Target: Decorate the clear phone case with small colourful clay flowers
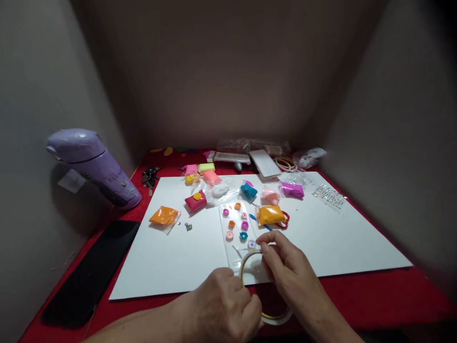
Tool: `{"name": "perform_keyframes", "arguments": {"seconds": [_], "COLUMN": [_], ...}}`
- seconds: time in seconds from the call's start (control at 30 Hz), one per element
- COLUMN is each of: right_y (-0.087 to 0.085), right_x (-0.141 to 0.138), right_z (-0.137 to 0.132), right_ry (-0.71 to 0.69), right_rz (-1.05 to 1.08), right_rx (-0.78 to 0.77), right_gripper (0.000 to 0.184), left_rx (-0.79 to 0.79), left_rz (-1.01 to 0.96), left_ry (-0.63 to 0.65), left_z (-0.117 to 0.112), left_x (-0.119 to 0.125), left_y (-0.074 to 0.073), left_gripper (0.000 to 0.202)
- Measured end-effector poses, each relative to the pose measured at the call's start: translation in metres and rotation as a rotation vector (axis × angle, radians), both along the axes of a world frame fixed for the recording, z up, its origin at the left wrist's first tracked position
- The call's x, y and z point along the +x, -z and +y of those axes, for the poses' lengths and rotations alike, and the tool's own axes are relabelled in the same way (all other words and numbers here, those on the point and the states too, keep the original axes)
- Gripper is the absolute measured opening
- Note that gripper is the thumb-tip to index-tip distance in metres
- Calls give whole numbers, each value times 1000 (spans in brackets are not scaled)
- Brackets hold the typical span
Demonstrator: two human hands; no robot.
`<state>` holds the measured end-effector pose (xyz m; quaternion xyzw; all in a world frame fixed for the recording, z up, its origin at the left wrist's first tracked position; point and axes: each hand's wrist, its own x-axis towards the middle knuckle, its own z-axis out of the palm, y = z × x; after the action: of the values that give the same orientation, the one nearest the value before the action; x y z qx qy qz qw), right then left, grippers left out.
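Observation:
Both my hands hold a thin ring-shaped roll of tape (250, 259) just above the near edge of a white board (171, 257). My left hand (224, 305) grips the ring's lower part, fingers curled around it. My right hand (289, 267) pinches its upper rim with thumb and forefinger. Just beyond the ring lies a clear phone case (238, 233) with several small clay flowers stuck on it.
Small bags of coloured clay lie across the board: orange (164, 216), dark pink (195, 201), teal (248, 191), magenta (293, 189), yellow-orange (271, 215). A rhinestone sheet (329, 195) sits at right. A purple bottle (96, 167) and a black object (91, 271) are at left on the red tablecloth (374, 295).

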<state>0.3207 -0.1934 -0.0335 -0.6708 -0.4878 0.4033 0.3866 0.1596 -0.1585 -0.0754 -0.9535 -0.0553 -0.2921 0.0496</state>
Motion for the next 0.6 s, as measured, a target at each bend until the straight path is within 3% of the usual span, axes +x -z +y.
{"name": "perform_keyframes", "arguments": {"seconds": [0.1,0.17,0.23,0.33,0.4,0.6], "right_y": [-3,0,7,23,31,34], "right_x": [14,31,49,66,70,67], "right_z": [1,6,16,35,47,56], "right_ry": [25,152,188,-84,-152,-180], "right_rz": [-152,-423,-672,-866,-977,-1147], "right_rx": [47,162,316,433,425,416], "right_gripper": [30,26,18,47,59,53], "left_rx": [16,-1,-12,0,14,14], "left_rz": [0,-12,-26,-19,-24,-55], "left_ry": [13,27,43,33,10,-12], "left_z": [1,2,4,5,5,5], "left_x": [-1,-3,-4,-6,-6,-4], "left_y": [-4,-7,-10,-13,-14,-14], "left_gripper": [28,25,23,26,29,34]}}
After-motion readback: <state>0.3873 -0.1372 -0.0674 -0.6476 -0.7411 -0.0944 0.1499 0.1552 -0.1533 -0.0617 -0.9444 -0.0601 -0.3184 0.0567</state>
